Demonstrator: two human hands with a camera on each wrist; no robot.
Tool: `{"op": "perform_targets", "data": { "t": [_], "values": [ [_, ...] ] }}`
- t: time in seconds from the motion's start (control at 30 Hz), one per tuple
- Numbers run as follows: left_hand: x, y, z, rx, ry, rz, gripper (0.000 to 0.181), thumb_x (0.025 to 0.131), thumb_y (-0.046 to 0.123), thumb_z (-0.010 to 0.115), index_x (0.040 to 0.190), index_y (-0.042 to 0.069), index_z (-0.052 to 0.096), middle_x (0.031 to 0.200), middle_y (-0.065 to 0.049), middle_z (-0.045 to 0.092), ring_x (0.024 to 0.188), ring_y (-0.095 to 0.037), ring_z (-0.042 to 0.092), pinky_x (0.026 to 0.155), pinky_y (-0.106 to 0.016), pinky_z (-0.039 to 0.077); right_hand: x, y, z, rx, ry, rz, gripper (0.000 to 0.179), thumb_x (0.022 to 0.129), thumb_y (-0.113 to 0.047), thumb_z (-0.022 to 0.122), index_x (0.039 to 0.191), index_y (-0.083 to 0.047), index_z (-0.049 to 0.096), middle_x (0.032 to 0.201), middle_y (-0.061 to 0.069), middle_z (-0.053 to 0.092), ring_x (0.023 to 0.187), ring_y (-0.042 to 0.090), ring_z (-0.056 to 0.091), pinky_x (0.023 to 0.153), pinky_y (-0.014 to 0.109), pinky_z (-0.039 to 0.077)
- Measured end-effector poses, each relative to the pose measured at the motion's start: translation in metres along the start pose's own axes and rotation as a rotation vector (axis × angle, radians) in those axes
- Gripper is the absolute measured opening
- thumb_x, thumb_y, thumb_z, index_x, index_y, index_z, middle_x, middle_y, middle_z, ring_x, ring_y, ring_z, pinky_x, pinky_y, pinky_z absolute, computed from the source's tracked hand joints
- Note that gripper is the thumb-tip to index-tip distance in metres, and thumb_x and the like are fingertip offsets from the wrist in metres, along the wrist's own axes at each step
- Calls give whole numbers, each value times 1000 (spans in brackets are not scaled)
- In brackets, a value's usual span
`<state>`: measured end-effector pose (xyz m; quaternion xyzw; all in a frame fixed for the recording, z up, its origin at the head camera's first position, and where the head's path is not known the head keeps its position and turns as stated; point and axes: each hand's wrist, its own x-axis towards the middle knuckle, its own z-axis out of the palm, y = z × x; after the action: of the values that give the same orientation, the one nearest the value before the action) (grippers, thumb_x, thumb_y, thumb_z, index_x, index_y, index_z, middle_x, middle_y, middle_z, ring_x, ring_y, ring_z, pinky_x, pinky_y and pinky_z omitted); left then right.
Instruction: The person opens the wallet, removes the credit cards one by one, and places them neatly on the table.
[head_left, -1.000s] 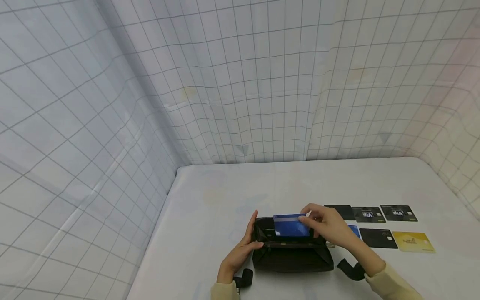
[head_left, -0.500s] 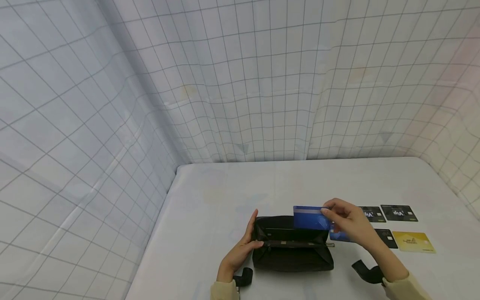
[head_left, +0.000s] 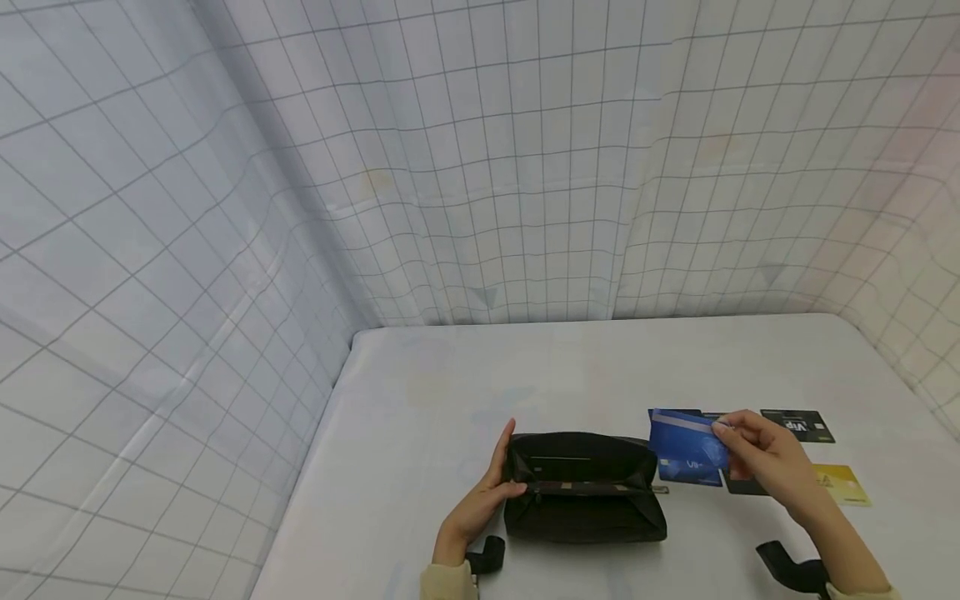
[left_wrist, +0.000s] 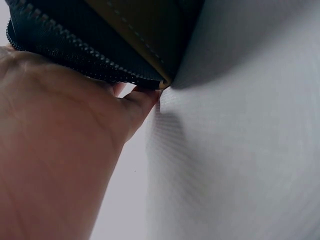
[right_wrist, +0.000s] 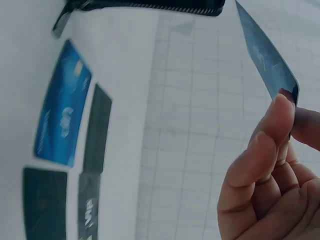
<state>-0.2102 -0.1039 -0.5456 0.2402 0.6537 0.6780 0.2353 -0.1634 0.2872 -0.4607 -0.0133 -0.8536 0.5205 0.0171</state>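
Observation:
A black zip wallet [head_left: 585, 521] lies on the white table with its mouth spread wide and its inner compartments showing. My left hand [head_left: 480, 510] grips its left end, thumb on the middle divider and fingers along the outer side. Between thumb and fingertips, my right hand [head_left: 780, 462] pinches a blue card [head_left: 682, 435] by its right end, to the right of the wallet. In the right wrist view that held card [right_wrist: 267, 60] is raised well above the table. Another blue card [right_wrist: 62, 107] lies flat beneath, partly covered by the held one in the head view.
Dark cards lie in rows on the right, among them a black Vip card [head_left: 797, 426] and a plain black card [right_wrist: 46, 202]. A yellow card [head_left: 842, 485] is partly behind my right forearm. Grid-patterned white curtains [head_left: 487, 167] stand behind and beside the table.
My right hand has drawn the blue card up out of the wallet and carried it rightward over the laid-out cards. My left hand stays on the wallet.

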Motion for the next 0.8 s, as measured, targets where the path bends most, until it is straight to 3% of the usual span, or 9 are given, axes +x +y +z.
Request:
{"op": "perform_targets", "data": {
  "t": [0.3,0.47,0.6,0.8],
  "values": [
    [0,1,0,10,-12,-8,78,97,12,45,145,46,-6,150,19,-20,137,-16,-24,107,-61,-6,-10,31,-15,-61,-91,128,39,96,-38,48,110,-2,52,65,3,52,57,16,52,54,30,47],
    [0,2,0,7,-3,18,77,96,12,46,146,43,-5,151,14,-20,137,-21,-24,105,-63,-7,-14,47,-16,-91,-248,128,34,95,-36,49,102,-3,54,65,3,51,55,14,50,49,28,40],
    [1,1,0,-2,2,25,78,96,12,46,146,43,-4,152,12,-20,137,-22,-25,104,-65,-8,-16,55,-13,-94,-363,136,33,94,-34,51,100,-2,55,65,4,52,55,14,50,48,27,41],
    [1,1,-1,-6,-11,-4,78,96,12,45,146,44,-6,150,18,-19,137,-17,-24,106,-61,-8,-20,66,-8,-139,-399,188,35,89,-37,59,96,-3,60,63,3,55,54,14,51,47,26,43]
  ]
}}
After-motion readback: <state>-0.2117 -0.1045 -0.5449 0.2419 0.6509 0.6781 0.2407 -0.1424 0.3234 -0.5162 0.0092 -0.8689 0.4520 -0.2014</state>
